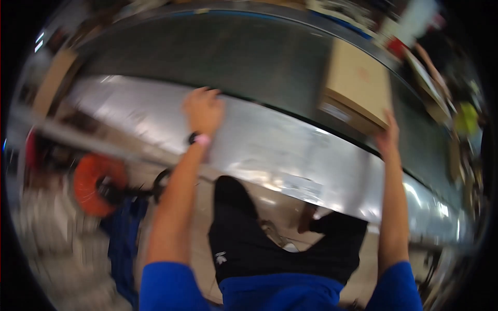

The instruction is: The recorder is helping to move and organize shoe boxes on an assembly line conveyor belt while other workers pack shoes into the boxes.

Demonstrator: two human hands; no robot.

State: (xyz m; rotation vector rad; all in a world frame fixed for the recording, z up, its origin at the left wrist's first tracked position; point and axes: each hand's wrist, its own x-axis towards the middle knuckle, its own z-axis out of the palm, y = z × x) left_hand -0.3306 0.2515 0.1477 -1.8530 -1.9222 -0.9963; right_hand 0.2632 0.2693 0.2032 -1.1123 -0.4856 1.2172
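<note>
A closed brown cardboard box (361, 78) with a pale label on its near side lies on the dark conveyor belt (249, 62), right of centre. My right hand (388, 136) grips its near right corner, fingers along the right side. My left hand (204, 111) is well away from the box, over the silver metal ledge (249, 140); its loosely bent fingers reach the belt's near edge and hold nothing visible. A dark band and something pink circle my left wrist. Motion blurs some finger detail.
Below the ledge at left are an orange round object (100, 184) and dark blue cloth (124, 243). Another cardboard piece (54, 83) stands at the far left. Beyond the belt's right side, another person's arm (433, 67) is near an open carton (426, 85).
</note>
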